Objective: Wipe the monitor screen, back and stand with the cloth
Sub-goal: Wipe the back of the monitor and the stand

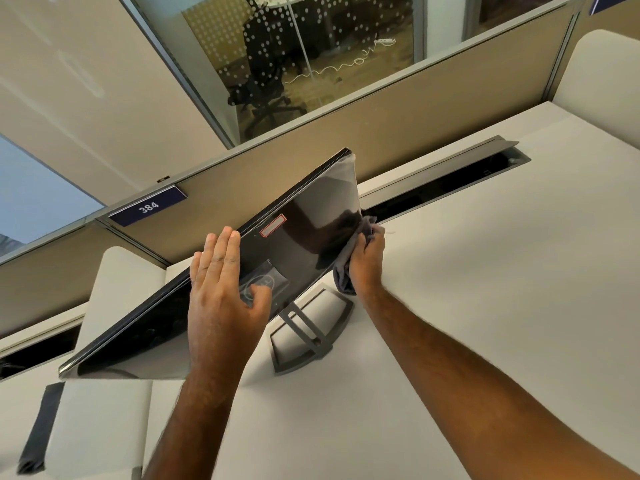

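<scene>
I see the monitor (214, 289) at centre on a white desk (485, 289), its glossy back toward me. My left hand (221, 289) lies flat on it; my right hand (369, 261), at three o'clock, grips the grey cloth (343, 271). At twelve o'clock: beige partition (415, 109), glass wall (311, 46).

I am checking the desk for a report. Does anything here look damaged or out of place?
Nothing looks damaged. One oddity: dark tape strips are stuck on the desk at the lower left, below the monitor.

Glossy black monitor back (304, 216) — soft grey cloth (343, 275), matt white desk (485, 271)
</scene>
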Motion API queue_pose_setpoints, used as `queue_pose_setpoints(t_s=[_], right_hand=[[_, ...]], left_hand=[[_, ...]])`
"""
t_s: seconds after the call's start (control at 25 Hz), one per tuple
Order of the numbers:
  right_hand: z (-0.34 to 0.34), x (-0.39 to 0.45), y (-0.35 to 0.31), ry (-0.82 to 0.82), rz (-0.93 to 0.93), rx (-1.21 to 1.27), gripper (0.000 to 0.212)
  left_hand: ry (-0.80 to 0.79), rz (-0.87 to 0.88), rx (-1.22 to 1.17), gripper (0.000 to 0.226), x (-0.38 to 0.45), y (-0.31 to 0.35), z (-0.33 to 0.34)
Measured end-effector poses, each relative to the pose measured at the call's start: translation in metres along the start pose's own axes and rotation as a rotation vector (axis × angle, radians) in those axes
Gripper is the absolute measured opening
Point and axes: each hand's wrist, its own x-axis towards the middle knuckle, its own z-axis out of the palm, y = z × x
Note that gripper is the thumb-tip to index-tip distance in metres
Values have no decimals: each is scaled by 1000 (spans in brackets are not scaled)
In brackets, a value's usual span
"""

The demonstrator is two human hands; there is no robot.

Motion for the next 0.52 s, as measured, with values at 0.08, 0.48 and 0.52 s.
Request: queue_pose_setpoints(t_s=[0.08,0.48,0.52], right_hand=[[-4,-11,18,-83,166,-19,22],[10,-44,-12,-74,359,176,34],[8,-46,-12,-96,360,155,34]], left_hand=[[-2,-8,3,79,0,0,-1],[20,-8,2,75,0,4,-4],[20,-7,-1,75,0,4,-4]])
